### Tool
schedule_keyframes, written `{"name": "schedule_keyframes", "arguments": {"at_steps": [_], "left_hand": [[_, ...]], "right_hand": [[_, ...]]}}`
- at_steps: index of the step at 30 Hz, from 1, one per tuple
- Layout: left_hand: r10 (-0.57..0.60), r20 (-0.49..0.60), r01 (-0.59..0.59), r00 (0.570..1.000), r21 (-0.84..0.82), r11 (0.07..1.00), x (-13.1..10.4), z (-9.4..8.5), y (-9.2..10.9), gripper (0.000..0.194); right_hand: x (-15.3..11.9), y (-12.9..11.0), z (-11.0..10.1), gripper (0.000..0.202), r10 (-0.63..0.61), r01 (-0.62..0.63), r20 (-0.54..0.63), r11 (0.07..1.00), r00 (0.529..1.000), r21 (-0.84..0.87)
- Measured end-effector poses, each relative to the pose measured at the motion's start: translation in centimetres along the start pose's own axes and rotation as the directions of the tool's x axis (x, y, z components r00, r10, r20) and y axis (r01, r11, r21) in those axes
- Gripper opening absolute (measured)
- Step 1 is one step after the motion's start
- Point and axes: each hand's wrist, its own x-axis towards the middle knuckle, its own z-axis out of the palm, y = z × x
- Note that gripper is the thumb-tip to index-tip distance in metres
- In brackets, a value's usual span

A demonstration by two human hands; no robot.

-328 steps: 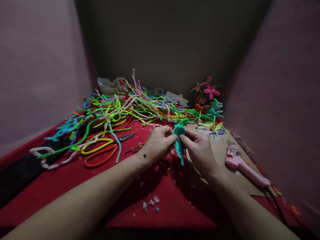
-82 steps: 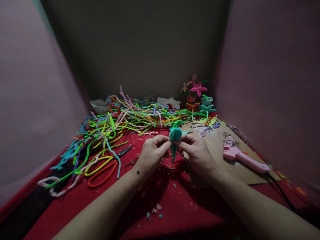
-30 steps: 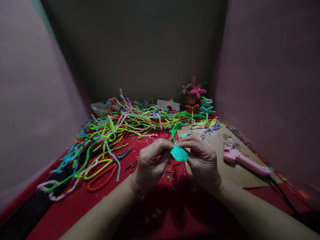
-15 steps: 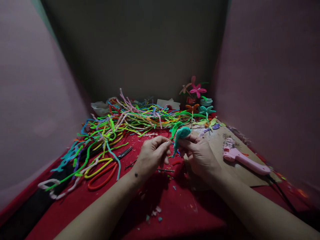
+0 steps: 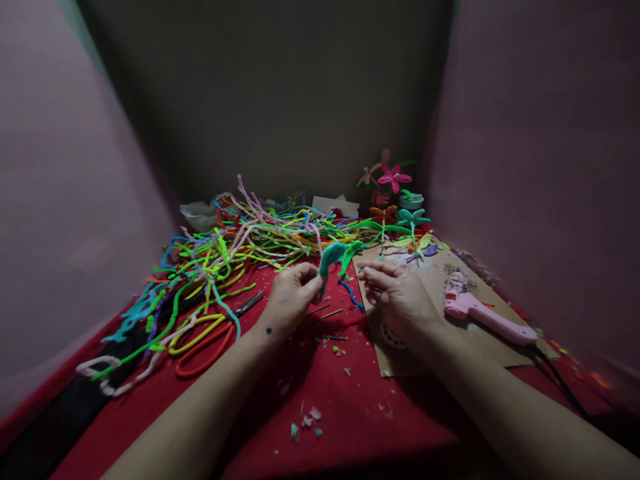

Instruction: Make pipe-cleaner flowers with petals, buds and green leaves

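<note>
My left hand pinches a teal fuzzy petal shape between thumb and fingers, its rounded end pointing up and right. To the right, my right hand is closed, fingertips pressed together over the left part of a brown board; whatever it grips, if anything, is too small to name. Between the hands lie a green fuzzy leaf and a short blue stem piece on the red cloth.
A large pile of coloured pipe cleaners spreads behind and left. Scissors with yellow and red handles lie left. A pink glue gun rests on the board. Fuzzy flowers stand at the back right.
My left hand now holds the teal petal, which was at my right hand before. The hands have moved apart, with my right hand free of the petal.
</note>
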Motion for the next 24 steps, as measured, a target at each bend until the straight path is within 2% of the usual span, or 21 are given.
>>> {"name": "schedule_keyframes", "arguments": {"at_steps": [1,3,4,6,8,10,16,18,21,24], "left_hand": [[0.060,-0.068,-0.046,0.996,0.200,0.979,0.3,-0.2,-0.5,0.017],[0.153,-0.107,-0.067,0.982,0.563,0.824,0.6,-0.3,-1.4,0.017],[0.159,-0.093,-0.053,0.983,0.685,0.726,0.7,-0.3,-1.6,0.019],[0.115,-0.048,-0.026,0.992,0.825,0.564,0.5,-0.2,-1.9,0.022],[0.062,-0.010,-0.020,0.998,0.886,0.464,0.3,0.1,-1.9,0.025],[0.030,0.023,-0.033,0.999,0.908,0.417,0.2,0.3,-1.8,0.028],[-0.081,0.142,-0.091,0.987,0.890,0.448,0.4,0.0,-1.6,0.027],[-0.095,0.137,-0.081,0.986,0.894,0.441,0.4,-0.4,-1.3,0.027],[-0.050,0.077,-0.051,0.996,0.919,0.391,0.1,-0.9,-0.5,0.026],[0.021,0.025,-0.030,0.999,0.938,0.345,-0.2,-1.3,0.2,0.024]], "right_hand": [[0.2,-0.4,-0.2,0.023,-0.044,0.045,-0.040,0.999,0.998,0.012],[0.7,-1.3,-0.7,0.021,-0.139,0.143,-0.104,0.989,0.985,0.032],[1.0,-1.7,-1.0,0.020,-0.179,0.185,-0.126,0.982,0.976,0.038],[1.4,-2.4,-1.5,0.018,-0.233,0.241,-0.155,0.970,0.960,0.032],[1.7,-2.8,-1.9,0.017,-0.259,0.267,-0.172,0.964,0.950,0.021],[1.8,-3.0,-2.2,0.017,-0.275,0.280,-0.179,0.960,0.945,0.008],[1.8,-3.4,-3.1,0.013,-0.383,0.379,-0.178,0.924,0.906,-0.060],[1.8,-3.5,-3.3,0.013,-0.419,0.408,-0.187,0.908,0.888,-0.096],[1.8,-3.3,-3.7,0.014,-0.471,0.443,-0.187,0.880,0.862,-0.174],[2.0,-2.9,-4.0,0.013,-0.544,0.476,-0.068,0.781,0.836,-0.404]]}}
